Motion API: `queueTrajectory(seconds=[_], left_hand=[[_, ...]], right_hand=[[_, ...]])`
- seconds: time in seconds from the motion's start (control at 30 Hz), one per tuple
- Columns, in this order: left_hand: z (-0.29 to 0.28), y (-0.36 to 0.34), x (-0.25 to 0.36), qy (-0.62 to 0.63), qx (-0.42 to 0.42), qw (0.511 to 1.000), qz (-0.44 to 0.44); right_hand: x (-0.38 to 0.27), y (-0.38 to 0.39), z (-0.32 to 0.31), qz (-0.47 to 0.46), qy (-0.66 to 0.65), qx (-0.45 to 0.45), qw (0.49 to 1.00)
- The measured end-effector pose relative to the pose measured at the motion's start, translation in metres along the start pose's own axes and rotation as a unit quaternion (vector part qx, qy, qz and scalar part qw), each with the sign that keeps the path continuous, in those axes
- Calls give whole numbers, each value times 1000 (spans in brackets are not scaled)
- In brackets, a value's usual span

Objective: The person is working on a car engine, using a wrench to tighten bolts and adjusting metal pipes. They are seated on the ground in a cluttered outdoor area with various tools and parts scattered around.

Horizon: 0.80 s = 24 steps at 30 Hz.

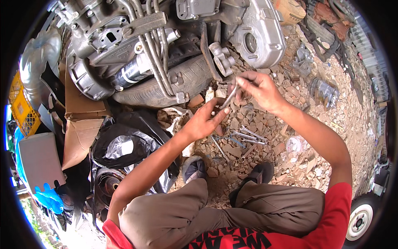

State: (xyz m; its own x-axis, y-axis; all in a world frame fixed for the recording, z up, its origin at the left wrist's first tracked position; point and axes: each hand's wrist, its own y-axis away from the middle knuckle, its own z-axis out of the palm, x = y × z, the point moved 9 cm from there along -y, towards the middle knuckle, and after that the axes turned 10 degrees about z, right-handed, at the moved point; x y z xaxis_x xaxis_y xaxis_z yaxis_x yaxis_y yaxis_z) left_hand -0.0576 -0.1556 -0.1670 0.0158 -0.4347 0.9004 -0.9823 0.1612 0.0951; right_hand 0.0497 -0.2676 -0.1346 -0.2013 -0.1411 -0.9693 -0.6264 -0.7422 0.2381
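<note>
Silver tool (231, 97), pinched by the left grip (203, 121) and right grip (262, 90) above the stony ground (286, 182) near its engine-side (145, 25) edge, could drop if either pinch loosens

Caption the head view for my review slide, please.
Left hand and right hand hold a slim metal piece over stony ground, near an engine and tire.

Metal tool (230, 96), glossy plastic bag (145, 130), rough rubble (259, 117)
</note>
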Motion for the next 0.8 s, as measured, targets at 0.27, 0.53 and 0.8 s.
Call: queueTrajectory(seconds=[0.27,0.53,0.8], left_hand=[[-48,-1,-6,31,87,996,-12],[-109,-3,50,-163,211,959,96],[-167,-30,82,-262,247,908,213]], right_hand=[[-25,-17,0,-6,-178,-44,983],[-50,-40,8,-27,-7,-57,998],[-107,-81,-10,-72,49,-1,996]])
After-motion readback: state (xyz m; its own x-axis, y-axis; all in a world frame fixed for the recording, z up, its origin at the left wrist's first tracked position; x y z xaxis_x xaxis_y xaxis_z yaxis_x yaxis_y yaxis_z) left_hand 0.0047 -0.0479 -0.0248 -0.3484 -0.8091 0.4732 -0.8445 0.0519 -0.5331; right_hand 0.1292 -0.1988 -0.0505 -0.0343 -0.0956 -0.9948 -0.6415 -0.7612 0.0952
